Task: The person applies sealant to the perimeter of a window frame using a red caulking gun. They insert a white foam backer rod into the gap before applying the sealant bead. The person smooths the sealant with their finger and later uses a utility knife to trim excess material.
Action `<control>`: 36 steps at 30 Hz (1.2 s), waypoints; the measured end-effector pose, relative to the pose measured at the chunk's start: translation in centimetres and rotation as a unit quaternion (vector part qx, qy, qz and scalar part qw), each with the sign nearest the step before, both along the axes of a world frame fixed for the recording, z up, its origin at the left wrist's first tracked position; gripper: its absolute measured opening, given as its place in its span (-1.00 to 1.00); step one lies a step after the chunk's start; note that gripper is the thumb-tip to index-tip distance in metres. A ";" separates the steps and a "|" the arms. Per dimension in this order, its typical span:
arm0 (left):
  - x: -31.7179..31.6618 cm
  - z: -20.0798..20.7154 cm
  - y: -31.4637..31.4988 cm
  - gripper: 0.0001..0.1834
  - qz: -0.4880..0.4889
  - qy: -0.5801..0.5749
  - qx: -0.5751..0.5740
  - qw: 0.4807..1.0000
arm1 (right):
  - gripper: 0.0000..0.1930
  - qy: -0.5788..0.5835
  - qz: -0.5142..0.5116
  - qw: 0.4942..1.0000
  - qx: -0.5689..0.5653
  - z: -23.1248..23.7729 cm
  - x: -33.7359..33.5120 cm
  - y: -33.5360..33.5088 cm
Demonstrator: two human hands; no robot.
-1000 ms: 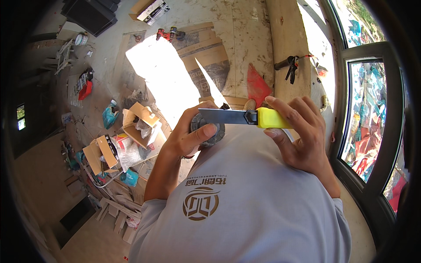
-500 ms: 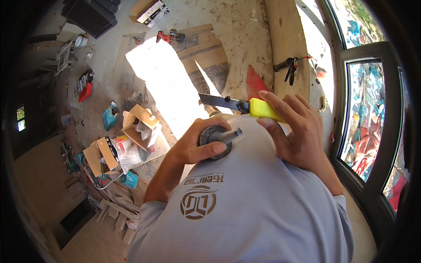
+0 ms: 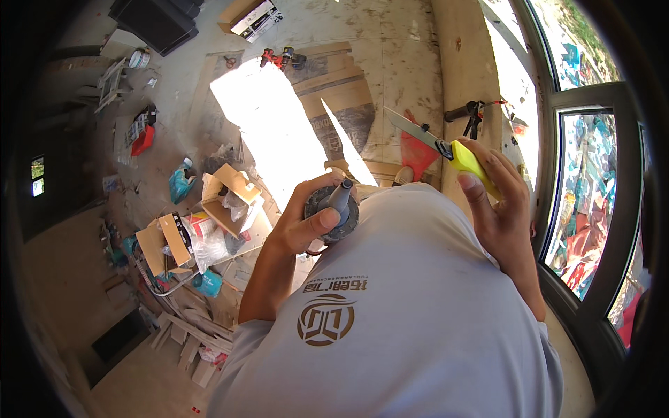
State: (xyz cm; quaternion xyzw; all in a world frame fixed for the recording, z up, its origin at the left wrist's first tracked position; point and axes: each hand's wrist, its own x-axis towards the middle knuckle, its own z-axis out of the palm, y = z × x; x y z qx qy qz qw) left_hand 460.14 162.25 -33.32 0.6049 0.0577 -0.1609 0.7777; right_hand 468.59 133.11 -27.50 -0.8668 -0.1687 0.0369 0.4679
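Note:
My left hand [image 3: 296,216] is closed round a dark, dirty round cap with a grey cone-shaped sealant nozzle [image 3: 339,200] rising from it, the thumb lying across the cap. What lies beneath the cap is mostly hidden. In my right hand [image 3: 505,202] is a yellow-handled utility knife [image 3: 468,161], gripped between thumb and fingers. Its long blade is out and points up and to the left, well apart from the nozzle. Both hands are in front of my grey shirt [image 3: 418,292].
A window [image 3: 582,202] in a dark frame stands on the right, with a black tool [image 3: 474,115] on the ledge beside it. Opened cardboard boxes [image 3: 230,198] and plastic bags lie to the left. Red and yellow power tools [image 3: 279,58] sit on the floor near flattened cardboard [image 3: 341,90].
The knife has moved right, away from the nozzle, and its blade has tilted upward. My left hand has shifted slightly left, and the nozzle now points more upward.

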 end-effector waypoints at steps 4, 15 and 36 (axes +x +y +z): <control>0.2 0.0 0.4 -0.05 -0.027 -0.006 0.003 1.000 | -0.59 0.022 0.000 1.000 0.013 0.3 0.0 0.2; -0.7 -0.3 -0.2 -0.08 -0.018 -0.009 0.025 0.999 | -0.55 0.187 -0.097 0.955 -0.209 -12.4 3.9 -2.3; 0.0 1.1 -1.5 -0.08 -0.063 0.041 0.059 0.995 | -0.52 0.508 -0.135 0.707 0.473 -17.7 1.3 -8.1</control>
